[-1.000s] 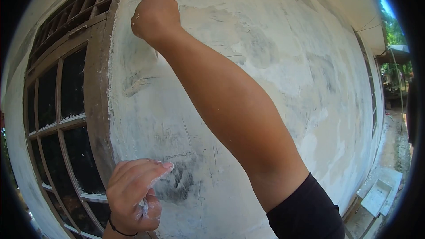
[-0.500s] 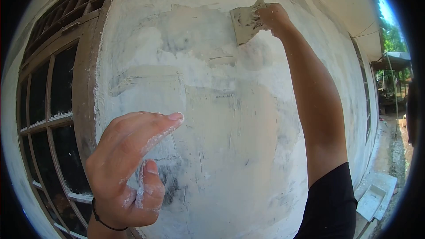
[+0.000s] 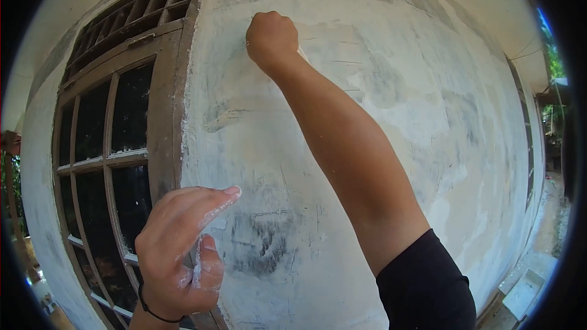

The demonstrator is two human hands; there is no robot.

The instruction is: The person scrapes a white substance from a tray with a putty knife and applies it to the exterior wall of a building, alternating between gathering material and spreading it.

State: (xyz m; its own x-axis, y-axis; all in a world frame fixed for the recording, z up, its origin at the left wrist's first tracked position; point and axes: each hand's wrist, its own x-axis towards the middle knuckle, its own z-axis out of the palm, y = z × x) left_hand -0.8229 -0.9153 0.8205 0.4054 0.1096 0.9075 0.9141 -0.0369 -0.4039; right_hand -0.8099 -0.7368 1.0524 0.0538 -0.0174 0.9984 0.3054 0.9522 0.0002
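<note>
My right hand (image 3: 272, 40) is a fist held high against the patchy wall (image 3: 342, 165), left of the wall's middle. It is closed on a putty knife (image 3: 302, 55), which the hand hides but for a thin pale edge beside the wrist. Lower down, my left hand (image 3: 183, 244) hovers in front of the wall near the door frame. Its fingers are bent and the thumb stands apart, with nothing between them. White filler smears the fingertips and thumb, and a dark cord circles that wrist.
A brown wooden door (image 3: 116, 146) with dark glass panes and a slatted vent (image 3: 140, 3) above borders the wall on the left. At the lower right, a pale rectangular tray-like object (image 3: 524, 293) lies outside along the wall's foot.
My right hand has swept left across the upper wall with the putty knife, whose blade showed before. The view has turned right-to-left, bringing more of the door in. My left hand keeps its shape.
</note>
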